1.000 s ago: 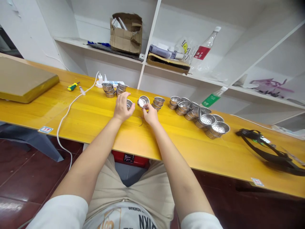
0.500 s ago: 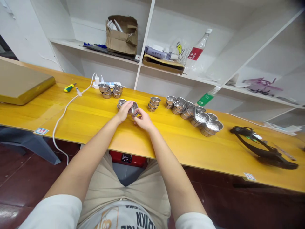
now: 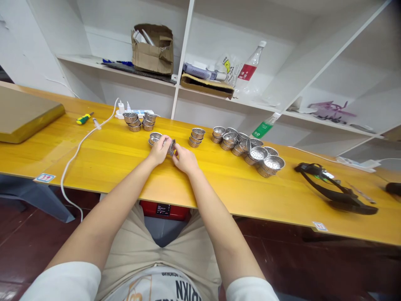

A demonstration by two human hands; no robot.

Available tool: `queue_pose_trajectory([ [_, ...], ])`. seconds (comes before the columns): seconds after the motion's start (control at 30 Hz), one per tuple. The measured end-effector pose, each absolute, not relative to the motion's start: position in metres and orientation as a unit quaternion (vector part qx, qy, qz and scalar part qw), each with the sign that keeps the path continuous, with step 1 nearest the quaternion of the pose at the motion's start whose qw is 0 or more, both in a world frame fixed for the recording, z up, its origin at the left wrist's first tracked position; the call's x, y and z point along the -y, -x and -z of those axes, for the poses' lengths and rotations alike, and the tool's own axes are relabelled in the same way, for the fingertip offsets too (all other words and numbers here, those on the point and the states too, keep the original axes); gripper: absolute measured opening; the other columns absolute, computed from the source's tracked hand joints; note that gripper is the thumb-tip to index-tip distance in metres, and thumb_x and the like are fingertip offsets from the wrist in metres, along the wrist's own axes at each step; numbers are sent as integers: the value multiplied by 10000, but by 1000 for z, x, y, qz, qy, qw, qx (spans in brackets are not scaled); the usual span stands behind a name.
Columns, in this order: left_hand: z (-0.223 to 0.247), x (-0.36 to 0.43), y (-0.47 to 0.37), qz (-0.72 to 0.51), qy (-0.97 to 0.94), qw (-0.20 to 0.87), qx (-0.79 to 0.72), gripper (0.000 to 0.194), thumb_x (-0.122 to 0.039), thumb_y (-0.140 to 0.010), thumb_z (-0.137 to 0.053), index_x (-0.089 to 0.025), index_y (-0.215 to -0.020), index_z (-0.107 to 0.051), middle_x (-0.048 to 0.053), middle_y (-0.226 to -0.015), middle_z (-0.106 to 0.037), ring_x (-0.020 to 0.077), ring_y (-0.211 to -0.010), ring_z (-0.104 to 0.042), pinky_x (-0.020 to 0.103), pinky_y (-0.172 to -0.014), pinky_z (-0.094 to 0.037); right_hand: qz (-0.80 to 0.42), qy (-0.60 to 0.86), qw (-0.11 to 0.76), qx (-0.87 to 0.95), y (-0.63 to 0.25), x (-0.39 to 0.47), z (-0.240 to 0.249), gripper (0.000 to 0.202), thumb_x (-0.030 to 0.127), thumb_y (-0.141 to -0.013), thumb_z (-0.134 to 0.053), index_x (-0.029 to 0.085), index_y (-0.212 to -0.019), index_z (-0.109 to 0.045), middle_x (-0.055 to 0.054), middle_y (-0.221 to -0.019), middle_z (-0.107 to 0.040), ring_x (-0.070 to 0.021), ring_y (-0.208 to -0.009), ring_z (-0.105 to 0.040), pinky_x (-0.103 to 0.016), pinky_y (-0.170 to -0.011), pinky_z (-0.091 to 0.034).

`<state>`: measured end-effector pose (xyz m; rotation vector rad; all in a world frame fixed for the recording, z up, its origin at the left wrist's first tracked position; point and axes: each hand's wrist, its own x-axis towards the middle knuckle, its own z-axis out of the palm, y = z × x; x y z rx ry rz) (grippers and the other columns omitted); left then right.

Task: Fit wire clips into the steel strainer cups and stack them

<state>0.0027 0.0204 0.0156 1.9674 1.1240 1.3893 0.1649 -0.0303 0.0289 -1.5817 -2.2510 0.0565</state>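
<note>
Between my two hands, just above the yellow table (image 3: 125,161), a perforated metal strainer cup (image 3: 171,148) is held tilted on its side. My left hand (image 3: 160,150) closes on it from the left, and my right hand (image 3: 185,159) grips its right side with bent fingers. Close behind my left hand sits a short stack of the same cups (image 3: 155,137), partly covered by the hand. To the right of my hands stands another small stack of strainer cups (image 3: 197,137). My fingertips hide part of the held cup.
Two stacks of cups (image 3: 131,121) stand at the back left by a white power strip (image 3: 142,113). Many more cups (image 3: 258,154) cluster at right, near a green-labelled bottle (image 3: 265,126). A screwdriver (image 3: 84,119), white cable (image 3: 82,144) and black head strap (image 3: 335,192) also lie here.
The held cup has turned, so its opening now shows edge-on rather than facing me. Both hands stay on it. The whole view has shifted slightly.
</note>
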Motion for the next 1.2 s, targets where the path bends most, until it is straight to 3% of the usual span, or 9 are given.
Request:
queue_pose_trajectory([
  [0.13,-16,-22,-3,-509,-703,259,-423,347,-520,-1022,-395,-238,-960,-588,28,-888,-661,201,-858,-616,321,-842,-507,-26,546,203,812,-166,31,-28,499,251,-1017,-439,242,-1512,-501,-118,-1283,-732,-277,-1085,-687,-347,-912,-523],
  [0.77,-14,-23,-3,-499,-717,264,-410,366,-538,-990,-443,-213,-917,-595,35,-888,-684,198,-856,-627,329,-827,-487,14,545,173,820,-164,28,-23,420,253,-1032,-404,215,-1434,-520,-133,-1241,-747,-296,-1012,-708,-366,-822,-530],
  [1.2,-16,-16,-5,-456,-749,255,-407,390,-564,-976,-454,-211,-937,-616,33,-881,-695,213,-863,-636,343,-827,-480,-2,574,143,807,-162,26,-22,410,287,-1012,-494,208,-1411,-551,-159,-1193,-773,-324,-1006,-729,-395,-854,-533],
])
